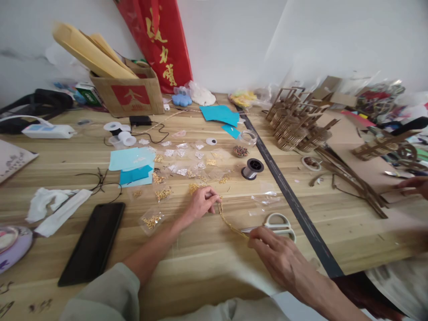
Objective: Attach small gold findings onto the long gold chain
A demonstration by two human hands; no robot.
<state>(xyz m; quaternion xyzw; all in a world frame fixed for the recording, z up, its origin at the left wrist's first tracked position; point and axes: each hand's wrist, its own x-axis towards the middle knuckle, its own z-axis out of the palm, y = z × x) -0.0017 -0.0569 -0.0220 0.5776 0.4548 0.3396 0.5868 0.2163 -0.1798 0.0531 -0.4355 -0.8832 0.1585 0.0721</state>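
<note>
A thin gold bead chain (pixel 228 224) runs between my two hands, sagging a little above the wooden table. My left hand (pixel 202 201) pinches its far end with thumb and fingers. At the near end, my right hand (pixel 279 254) grips the chain with closed fingers. White-handled scissors (pixel 279 223) lie just beyond the right hand, partly covered by it. Small piles of gold beads (pixel 163 193) in clear bags lie left of the left hand, with more gold beads (pixel 193 188) right behind it. A spool of fine wire (pixel 253 169) stands farther back.
A dark strip (pixel 294 200) crosses the table on the right. Beyond it are small wooden basket-like models (pixel 290 120) and another person's hand (pixel 414 185). A phone (pixel 93 243) lies at the left, near blue paper sheets (pixel 133 165). A cardboard box (pixel 129 96) stands at the back.
</note>
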